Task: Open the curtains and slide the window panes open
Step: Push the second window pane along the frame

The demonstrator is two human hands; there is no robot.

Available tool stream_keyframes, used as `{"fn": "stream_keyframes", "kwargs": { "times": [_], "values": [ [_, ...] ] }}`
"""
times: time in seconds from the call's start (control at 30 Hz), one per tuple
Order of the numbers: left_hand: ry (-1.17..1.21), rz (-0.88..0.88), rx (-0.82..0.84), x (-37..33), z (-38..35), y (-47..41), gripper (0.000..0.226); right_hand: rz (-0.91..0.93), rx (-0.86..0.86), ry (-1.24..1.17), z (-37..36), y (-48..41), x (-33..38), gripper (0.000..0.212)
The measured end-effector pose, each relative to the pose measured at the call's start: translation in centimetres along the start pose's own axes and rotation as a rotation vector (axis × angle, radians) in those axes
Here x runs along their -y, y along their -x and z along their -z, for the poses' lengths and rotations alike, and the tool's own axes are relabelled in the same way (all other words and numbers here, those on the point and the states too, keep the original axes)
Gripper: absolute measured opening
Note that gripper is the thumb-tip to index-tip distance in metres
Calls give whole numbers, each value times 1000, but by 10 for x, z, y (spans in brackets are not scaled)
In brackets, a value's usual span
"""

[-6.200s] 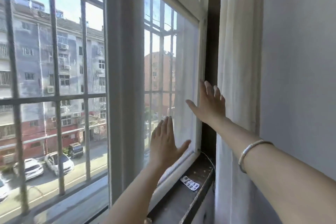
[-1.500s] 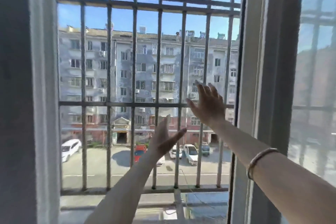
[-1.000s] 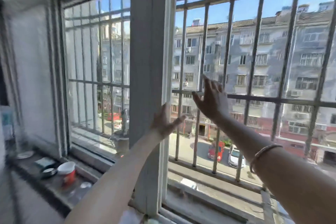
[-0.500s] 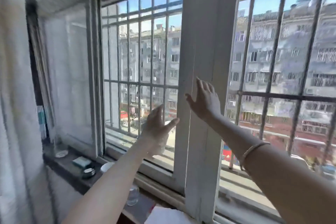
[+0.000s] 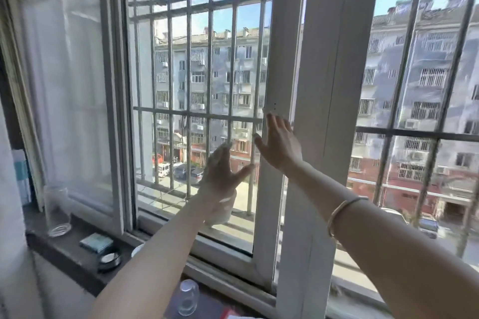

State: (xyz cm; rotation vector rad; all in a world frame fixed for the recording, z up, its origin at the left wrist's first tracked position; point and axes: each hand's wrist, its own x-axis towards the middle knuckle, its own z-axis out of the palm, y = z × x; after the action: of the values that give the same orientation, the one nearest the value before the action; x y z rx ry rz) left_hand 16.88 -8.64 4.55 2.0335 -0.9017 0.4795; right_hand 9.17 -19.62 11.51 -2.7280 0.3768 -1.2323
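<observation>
Hands lying flat, fingers spread, gripping nothing: left hand (image 5: 221,171) on window pane (image 5: 197,111) glass, right hand (image 5: 278,141) on its frame.

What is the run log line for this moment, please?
left hand: flat on glass pane | right hand: on pane frame
</observation>
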Motion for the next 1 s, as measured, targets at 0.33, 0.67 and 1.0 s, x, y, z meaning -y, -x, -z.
{"fn": "stream_keyframes", "kwargs": {
  "times": [0.33, 0.67, 1.0],
  "values": [
    [24, -108, 56, 35, -21, -50, 92, -116, -32, 106, -37, -32, -11, 74],
    [102, -241, 185, 73, -56, -61, 106, -405, -155, 164, -38, -60, -3, 83],
    [69, -200, 137, 61, -101, -60, 107, -380, -262, 184, -52, -67, -3, 81]
  ]
}}
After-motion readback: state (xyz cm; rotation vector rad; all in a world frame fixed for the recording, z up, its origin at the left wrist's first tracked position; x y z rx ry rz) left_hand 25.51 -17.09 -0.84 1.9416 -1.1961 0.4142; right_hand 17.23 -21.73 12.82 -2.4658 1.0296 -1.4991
